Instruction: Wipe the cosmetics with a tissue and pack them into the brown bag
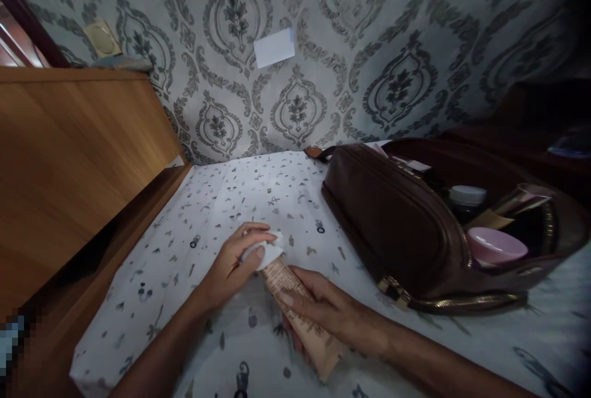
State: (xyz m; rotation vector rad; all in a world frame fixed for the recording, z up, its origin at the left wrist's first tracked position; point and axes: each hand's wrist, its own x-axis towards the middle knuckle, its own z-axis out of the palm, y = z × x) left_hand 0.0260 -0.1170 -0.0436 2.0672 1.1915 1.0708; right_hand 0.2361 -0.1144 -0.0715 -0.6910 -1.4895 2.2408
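My right hand (318, 302) is wrapped round a beige squeeze tube (295, 290) with small dark print. The tube slants, its flat crimped end toward me and its other end up and to the left. My left hand (242, 256) is closed on a white wipe (268, 253) at that upper end, thumb on one side and fingers over the top. The wipe covers the tube's tip, so I cannot see whether a cap is there. Both hands are above a white sheet (244, 192) with small printed figures.
To the right stands an unzipped dark brown leather bag (378, 207). A pink cup (496, 245) and a jar with a white lid (467, 196) show inside it. A wooden panel (78, 183) borders the left side. Behind is a patterned wall (295, 99) bearing a white card (274, 48).
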